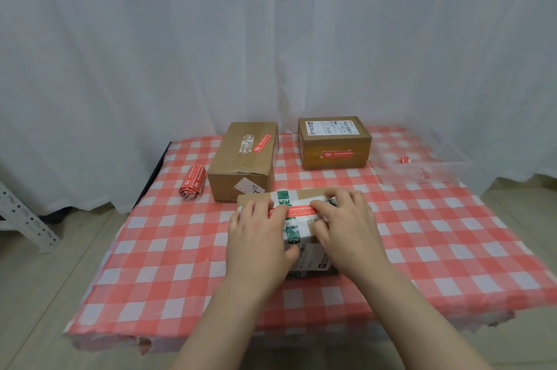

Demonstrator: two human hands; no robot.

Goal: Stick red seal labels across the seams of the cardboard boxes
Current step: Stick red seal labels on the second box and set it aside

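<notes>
Two of the three boxes are judged finished: a first label (262, 143) is stuck on top of the far left box (241, 167), and a second label (337, 154) on the front of the far right box (334, 163). On the near box (301, 244), mid-surface (180, 264), a third label (298, 210) is laid across the taped seam. The left hand (259, 237) is laid with fairly straight fingers (259, 207) on one end. The right hand (346, 228) is bent over the other; pinching or pressing cannot be told. Only smoothing seems left.
</notes>
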